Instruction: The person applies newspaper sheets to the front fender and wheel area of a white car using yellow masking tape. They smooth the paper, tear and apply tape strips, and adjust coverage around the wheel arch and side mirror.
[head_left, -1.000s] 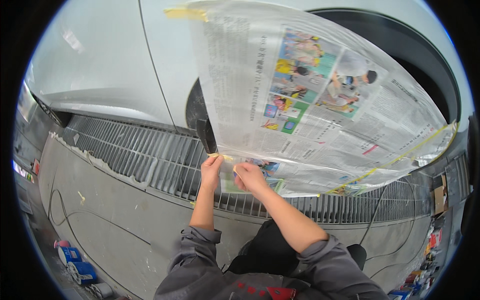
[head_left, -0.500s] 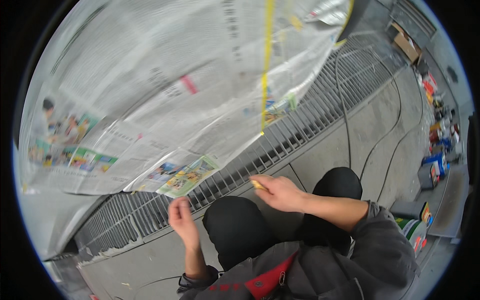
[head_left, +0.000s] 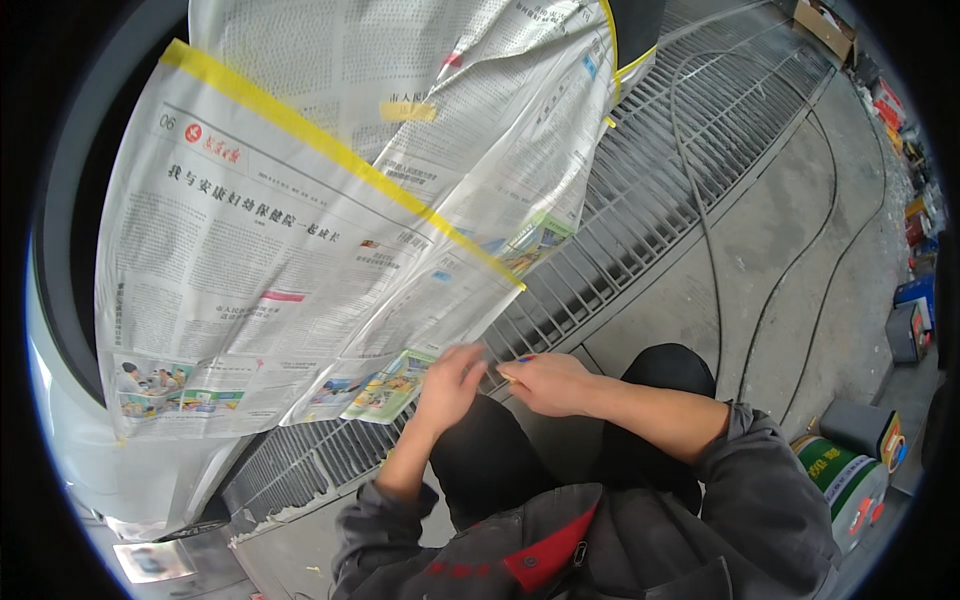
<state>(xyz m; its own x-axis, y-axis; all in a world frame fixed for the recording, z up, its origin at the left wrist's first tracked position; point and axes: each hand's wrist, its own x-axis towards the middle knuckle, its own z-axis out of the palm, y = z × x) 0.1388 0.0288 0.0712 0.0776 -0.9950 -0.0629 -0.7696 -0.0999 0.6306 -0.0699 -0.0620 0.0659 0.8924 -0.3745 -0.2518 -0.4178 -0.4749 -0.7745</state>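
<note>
Left hand (head_left: 450,390) has moved since half a second ago: then well apart, now just beside right hand (head_left: 548,385). Right fingers closed on a small yellowish item (head_left: 506,376), mostly hidden. Left fingers parted, blurred; cannot tell if holding anything. Newspaper sheets (head_left: 270,250), yellow tape strip (head_left: 345,163) across them, hang beyond and left of grip.

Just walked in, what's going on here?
The person's right hand pinches a small yellowish thing, mostly hidden by the fingers. The left hand is beside it, blurred, so whether it holds anything is unclear. Ahead, newspaper sheets hang by the wheel arch of a pale car, with a strip of yellow tape running slantwise across them, above a floor grate.
</note>
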